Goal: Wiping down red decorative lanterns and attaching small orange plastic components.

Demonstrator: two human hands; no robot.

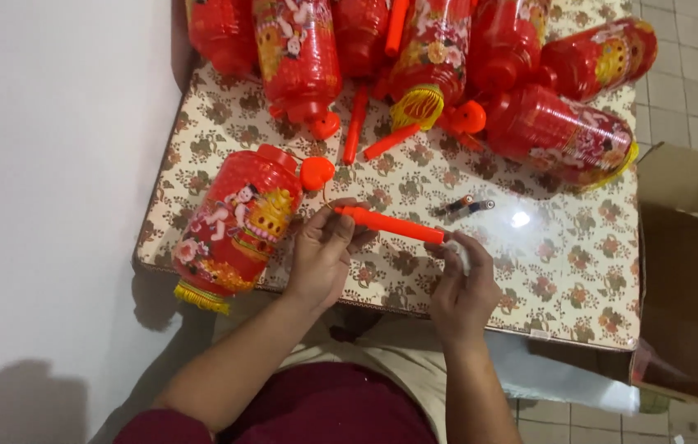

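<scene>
My left hand (324, 247) grips one end of an orange-red plastic stick (390, 224), held level above the table. My right hand (464, 275) pinches the stick's other end with its fingertips. Just left of my left hand lies a red plastic lantern (234, 222) on its side, printed with figures and flowers, with a yellow fringe at its bottom hanging over the table's edge and a round orange cap (317, 173) at its top. Two small batteries (466, 205) lie on the table beyond the stick.
A small table (563, 279) with a flowered cover under clear plastic holds several more red lanterns (558, 131) and loose orange sticks (355, 123) along its far side. A white wall (44, 164) stands at left, a cardboard box (690, 247) at right on a tiled floor.
</scene>
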